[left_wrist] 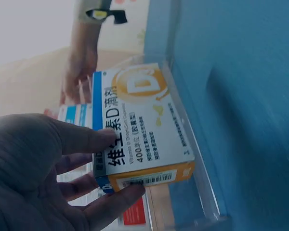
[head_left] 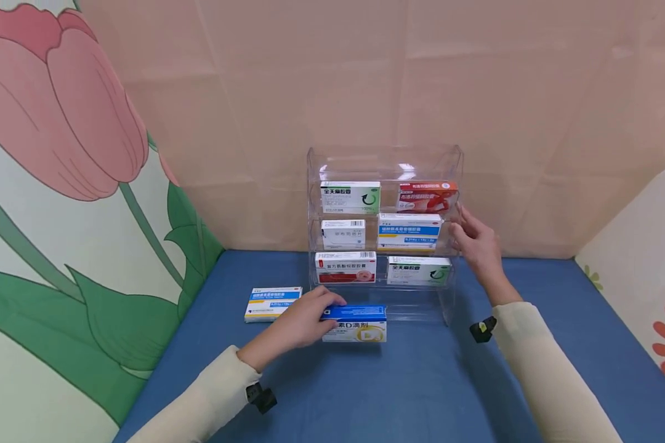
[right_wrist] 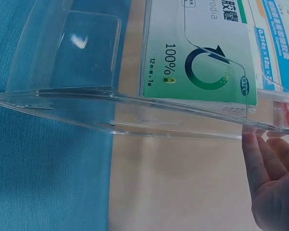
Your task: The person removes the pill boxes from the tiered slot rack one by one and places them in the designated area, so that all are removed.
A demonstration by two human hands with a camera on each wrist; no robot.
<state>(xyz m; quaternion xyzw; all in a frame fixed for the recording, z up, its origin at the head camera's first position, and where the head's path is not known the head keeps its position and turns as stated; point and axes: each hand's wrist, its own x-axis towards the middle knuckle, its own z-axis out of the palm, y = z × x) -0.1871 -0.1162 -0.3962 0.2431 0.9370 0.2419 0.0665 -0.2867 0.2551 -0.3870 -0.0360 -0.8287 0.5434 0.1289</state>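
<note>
My left hand (head_left: 308, 317) grips a blue-and-white vitamin D drops box (head_left: 360, 324) by its left end, raised over the blue table before a clear display rack (head_left: 415, 312). In the left wrist view the thumb lies on the box's printed face (left_wrist: 147, 130) and other fingers reach its end and underside. My right hand (head_left: 479, 243) holds the rack's right side edge at the middle tier, thumb toward the front. Through the clear panel in the right wrist view, some of its fingers (right_wrist: 267, 161) show; the rest are hidden.
Medicine boxes stand in the rack's tiers, among them a red box (head_left: 427, 197), a blue-striped box (head_left: 410, 232) and a green-and-white box (head_left: 419, 271). The lowest tier shows bare plastic. Another blue-striped box (head_left: 273, 304) lies on the table (head_left: 366, 394), left of the rack.
</note>
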